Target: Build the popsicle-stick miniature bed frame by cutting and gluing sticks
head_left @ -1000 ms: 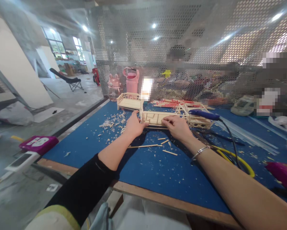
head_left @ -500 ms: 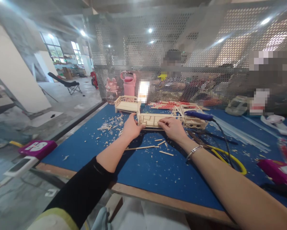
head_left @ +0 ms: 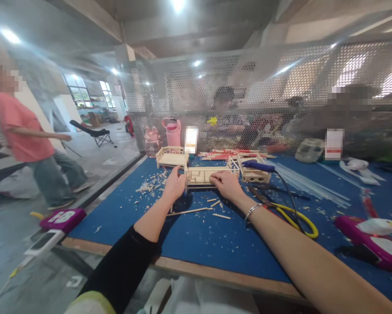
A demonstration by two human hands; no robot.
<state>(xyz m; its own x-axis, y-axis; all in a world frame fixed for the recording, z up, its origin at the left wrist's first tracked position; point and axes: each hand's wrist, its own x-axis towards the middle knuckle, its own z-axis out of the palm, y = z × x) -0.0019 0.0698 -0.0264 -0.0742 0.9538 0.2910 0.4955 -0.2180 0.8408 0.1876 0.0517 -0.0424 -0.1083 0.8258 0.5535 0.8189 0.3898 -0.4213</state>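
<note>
A miniature bench of pale wooden sticks stands on the blue table top between my hands. My left hand is closed around its left end, fingers partly hidden behind the end post. On the front rail, right of the middle, my right hand pinches with thumb and forefinger. A second small stick bench sits behind to the left. To the right is another stick piece, with a blue glue gun lying across it. Loose sticks and wood chips lie before and beside my hands.
Yellow-handled pliers and clear glue sticks lie right. Red-tipped sticks and a pink bottle stand before a mesh partition. Purple devices flank the table. A person is on the left; others sit behind the mesh.
My left hand has shifted from the bench's lower front corner to its left end. My right hand still pinches the front rail. The view has tilted up, and a person has appeared at left.
</note>
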